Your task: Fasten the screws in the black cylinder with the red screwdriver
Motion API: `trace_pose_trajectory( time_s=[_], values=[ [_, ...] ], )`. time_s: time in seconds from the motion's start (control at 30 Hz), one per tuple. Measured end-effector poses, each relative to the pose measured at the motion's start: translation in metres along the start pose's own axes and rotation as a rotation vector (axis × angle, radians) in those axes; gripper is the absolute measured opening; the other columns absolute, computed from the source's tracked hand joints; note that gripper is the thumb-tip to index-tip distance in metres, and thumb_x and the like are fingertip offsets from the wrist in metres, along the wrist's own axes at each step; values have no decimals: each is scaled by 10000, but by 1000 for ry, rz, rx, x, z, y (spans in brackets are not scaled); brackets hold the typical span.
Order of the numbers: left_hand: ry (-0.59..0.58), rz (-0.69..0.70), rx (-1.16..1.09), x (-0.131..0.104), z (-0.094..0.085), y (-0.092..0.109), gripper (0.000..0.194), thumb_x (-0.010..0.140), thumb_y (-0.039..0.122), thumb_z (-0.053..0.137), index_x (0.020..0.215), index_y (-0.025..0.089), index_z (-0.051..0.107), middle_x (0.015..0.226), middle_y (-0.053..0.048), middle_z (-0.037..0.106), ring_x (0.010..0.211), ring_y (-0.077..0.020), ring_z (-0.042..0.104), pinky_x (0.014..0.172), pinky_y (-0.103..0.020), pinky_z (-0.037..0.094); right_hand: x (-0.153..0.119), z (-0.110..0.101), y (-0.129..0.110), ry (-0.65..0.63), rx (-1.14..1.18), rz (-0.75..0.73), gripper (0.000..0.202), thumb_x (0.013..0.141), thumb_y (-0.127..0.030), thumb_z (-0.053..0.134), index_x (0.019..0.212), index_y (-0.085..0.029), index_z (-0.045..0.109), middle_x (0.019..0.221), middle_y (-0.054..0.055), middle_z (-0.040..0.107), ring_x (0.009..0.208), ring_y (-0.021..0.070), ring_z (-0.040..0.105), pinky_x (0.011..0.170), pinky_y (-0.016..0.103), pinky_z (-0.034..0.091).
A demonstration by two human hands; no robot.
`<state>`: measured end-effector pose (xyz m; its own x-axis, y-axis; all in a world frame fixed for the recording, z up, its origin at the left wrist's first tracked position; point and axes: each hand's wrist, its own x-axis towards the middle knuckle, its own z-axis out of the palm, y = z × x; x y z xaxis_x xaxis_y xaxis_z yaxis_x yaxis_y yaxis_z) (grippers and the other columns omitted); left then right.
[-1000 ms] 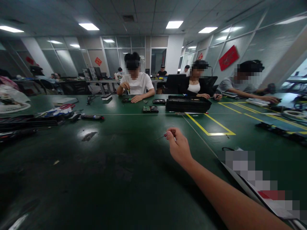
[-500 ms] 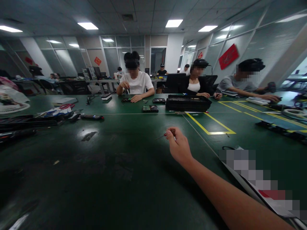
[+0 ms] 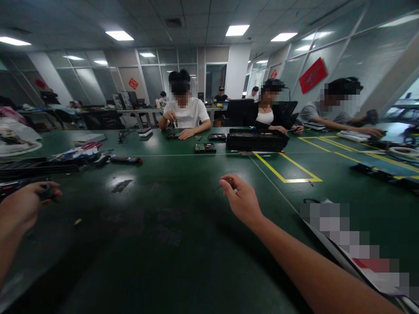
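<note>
My right hand (image 3: 240, 196) is closed in a pinch above the green table, in front of me. It holds a small screwdriver, its thin shaft (image 3: 217, 188) pointing left; the fingers hide the handle. At the left edge of the view, my left hand (image 3: 24, 205) is closed around a small dark object (image 3: 46, 192) with a rounded part near the fingers. Its kind cannot be made out. Just behind that hand lies a long black tool (image 3: 13, 185), partly hidden.
Several black parts and red-handled scissors (image 3: 91, 145) lie at the left, beside a dark pen-like tool (image 3: 126, 160). Opposite, a person (image 3: 186, 111) works on a circuit board. A hard drive (image 3: 205, 148) and a black tray (image 3: 257, 141) sit mid-table. Papers (image 3: 347, 248) lie at right.
My left hand has come into view from the left, with a dark object in it. My right hand has shifted slightly left, and the screwdriver's red handle no longer shows.
</note>
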<state>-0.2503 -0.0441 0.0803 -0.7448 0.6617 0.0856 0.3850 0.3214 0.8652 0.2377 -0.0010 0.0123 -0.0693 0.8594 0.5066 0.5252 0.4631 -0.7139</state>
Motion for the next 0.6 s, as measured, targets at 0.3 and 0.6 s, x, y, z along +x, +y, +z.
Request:
trace_pose_trajectory(
  time_s=[0.3, 0.6],
  values=[
    [-468, 254, -116, -65, 107, 53, 299, 818, 201, 454, 1092, 148, 562, 794, 15, 606, 830, -161, 558, 810, -292, 414, -2, -5, -6, -40, -43, -28, 296, 936, -484, 573, 970, -246, 746, 719, 7, 688, 651, 183, 633, 614, 301, 465],
    [-919, 484, -213, -151, 195, 72, 224, 781, 250, 378, 837, 166, 577, 774, -41, 598, 809, -206, 548, 787, -341, 411, -4, -9, -13, 57, -20, -47, 309, 965, -465, 518, 915, -223, 704, 746, 19, 701, 677, 189, 642, 631, 309, 465]
  ],
)
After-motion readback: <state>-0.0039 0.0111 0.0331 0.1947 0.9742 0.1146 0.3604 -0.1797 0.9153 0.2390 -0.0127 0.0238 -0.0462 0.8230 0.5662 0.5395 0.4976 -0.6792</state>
